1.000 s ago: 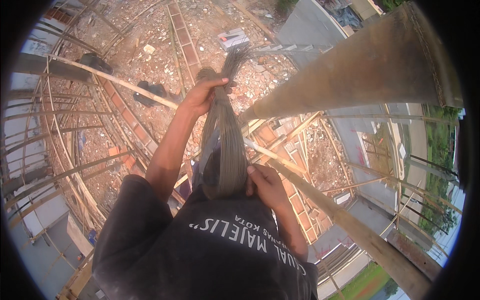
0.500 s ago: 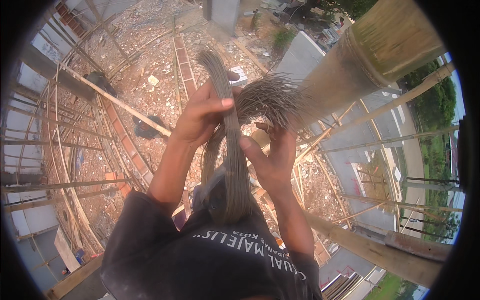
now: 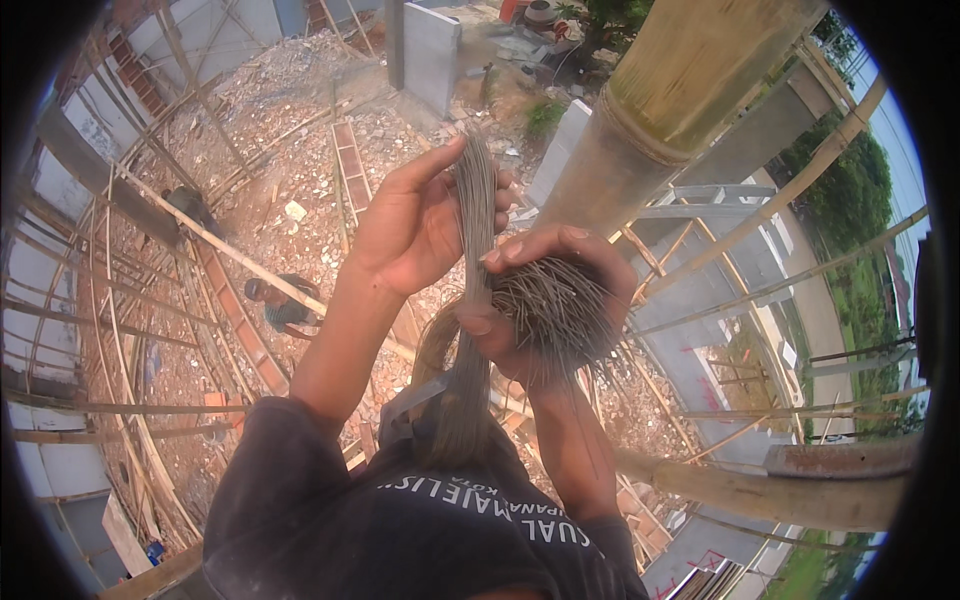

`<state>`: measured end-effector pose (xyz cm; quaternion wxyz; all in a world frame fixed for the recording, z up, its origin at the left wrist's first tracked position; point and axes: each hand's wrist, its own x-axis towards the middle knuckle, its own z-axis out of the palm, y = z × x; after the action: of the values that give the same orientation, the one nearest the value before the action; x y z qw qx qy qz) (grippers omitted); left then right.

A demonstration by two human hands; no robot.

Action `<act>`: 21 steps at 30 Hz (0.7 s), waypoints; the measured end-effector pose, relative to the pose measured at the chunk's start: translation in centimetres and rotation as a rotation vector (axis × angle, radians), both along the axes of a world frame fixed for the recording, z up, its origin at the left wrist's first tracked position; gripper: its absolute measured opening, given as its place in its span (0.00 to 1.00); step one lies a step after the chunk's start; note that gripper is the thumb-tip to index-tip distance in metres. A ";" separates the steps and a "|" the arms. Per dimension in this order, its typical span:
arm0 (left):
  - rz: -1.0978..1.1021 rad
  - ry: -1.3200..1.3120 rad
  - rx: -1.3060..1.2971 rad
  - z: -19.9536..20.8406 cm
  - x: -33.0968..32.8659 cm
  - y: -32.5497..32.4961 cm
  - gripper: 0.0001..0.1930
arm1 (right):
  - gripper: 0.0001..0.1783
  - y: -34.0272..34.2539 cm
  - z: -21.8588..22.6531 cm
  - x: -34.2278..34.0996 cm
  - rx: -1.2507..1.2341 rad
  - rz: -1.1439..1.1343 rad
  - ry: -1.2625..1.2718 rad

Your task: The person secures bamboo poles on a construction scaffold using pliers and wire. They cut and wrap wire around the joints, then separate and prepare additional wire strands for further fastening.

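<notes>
A long bundle of thin grey tie wire (image 3: 474,215) stands nearly upright in front of my chest, bent over so that its cut ends fan out on the right. My left hand (image 3: 412,228) cups its upper part; the fingers pass behind the wires and their tips show on the far side, with the thumb along the left edge. Lower down, my right hand (image 3: 575,270) is wrapped round the bundle, thumb across the front and fingers over the fanned ends. The bundle's lower end hangs against my dark shirt (image 3: 400,520), beside a curved loop of wire.
Close at the upper right rises a thick bamboo pole (image 3: 650,120). Bamboo scaffold poles (image 3: 220,240) cross on both sides. Far below lies rubble-strewn ground (image 3: 260,200) with brick-lined strips (image 3: 235,320) and a person (image 3: 288,305). A grey wall panel (image 3: 430,60) stands beyond.
My right hand has moved up and closed over the fanned wire ends. My left thumb has lifted from the front of the bundle to its left edge. The view has shifted slightly.
</notes>
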<state>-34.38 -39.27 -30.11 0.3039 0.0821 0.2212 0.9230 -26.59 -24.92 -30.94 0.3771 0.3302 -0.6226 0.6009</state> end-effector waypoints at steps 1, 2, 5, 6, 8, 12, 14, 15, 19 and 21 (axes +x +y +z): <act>0.071 -0.074 -0.028 0.7 -0.3 0.6 0.21 | 0.45 -0.2 0.3 0.5 0.002 -0.013 -0.002; 0.048 -0.081 0.020 1.0 -0.3 0.8 0.21 | 0.44 -0.1 0.7 0.4 0.029 -0.041 0.048; 0.022 -0.149 0.073 2.8 0.3 2.0 0.18 | 0.43 0.1 0.9 -0.3 0.043 -0.084 0.174; 0.011 -0.114 0.088 2.7 0.2 2.2 0.17 | 0.43 -0.2 0.5 -0.4 0.002 -0.055 0.195; -0.010 -0.043 0.116 2.3 -0.3 2.4 0.16 | 0.42 0.0 0.6 -0.1 0.029 -0.076 0.191; 0.046 0.036 -0.012 3.5 0.8 2.7 0.13 | 0.38 2.2 1.9 0.9 0.291 -0.165 0.197; 0.093 0.084 -0.088 4.0 1.4 3.2 0.12 | 0.35 1.2 3.3 1.9 0.285 -0.281 0.147; 0.115 0.134 -0.136 4.3 1.7 3.3 0.10 | 0.34 0.3 4.0 2.3 0.216 -0.331 0.121; 0.240 0.152 -0.217 5.4 3.4 4.3 0.14 | 0.35 -0.6 4.1 2.3 0.006 -0.396 0.032; 0.251 0.137 -0.290 5.7 3.9 4.3 0.15 | 0.36 -0.6 4.2 2.2 -0.015 -0.323 0.029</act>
<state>-30.53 -34.97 -24.44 0.1792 0.0717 0.3805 0.9044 -24.35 -25.55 -26.76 0.4802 0.2318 -0.6576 0.5322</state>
